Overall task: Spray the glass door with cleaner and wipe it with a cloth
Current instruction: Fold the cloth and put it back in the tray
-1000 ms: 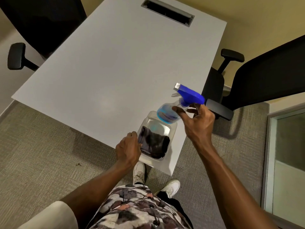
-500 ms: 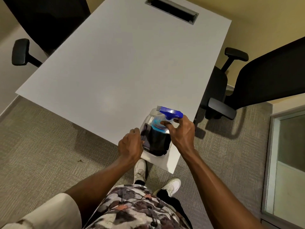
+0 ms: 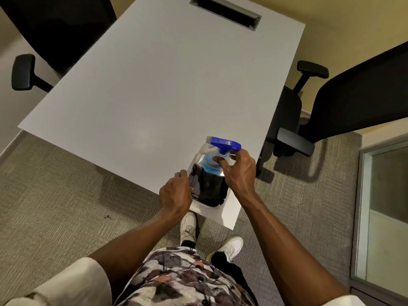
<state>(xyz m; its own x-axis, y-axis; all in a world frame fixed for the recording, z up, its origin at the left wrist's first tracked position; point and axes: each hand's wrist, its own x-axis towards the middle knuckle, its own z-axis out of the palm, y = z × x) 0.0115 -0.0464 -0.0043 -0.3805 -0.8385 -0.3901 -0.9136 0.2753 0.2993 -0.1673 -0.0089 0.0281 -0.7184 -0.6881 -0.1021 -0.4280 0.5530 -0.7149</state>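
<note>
**Spray bottle (image 3: 210,161) brought down from mid-air into the clear tub (image 3: 199,154)**

Compared with a second ago, the bottle is no longer held up over the table's right edge. It is now stood in the far end of the tub.

Its neck is pinched between the thumb and curled fingers of the right hand (image 3: 239,173), just under the blue trigger head (image 3: 224,145). The left hand (image 3: 175,194) is curled against the tub's left wall, beside the dark cloth (image 3: 208,187) that fills the near end.

The tub is set at the near right corner of the white table (image 3: 154,85), so it is best steadied from the left. The bottle is best kept upright and not released until its base is felt to be seated.

The base is hidden by the cloth and by glare. Whether the rim or the cloth is gripped by the left fingertips cannot be told. The glass door (image 3: 388,195), well apart at the right, is cut off by the frame, and its condition cannot be made out.
</note>
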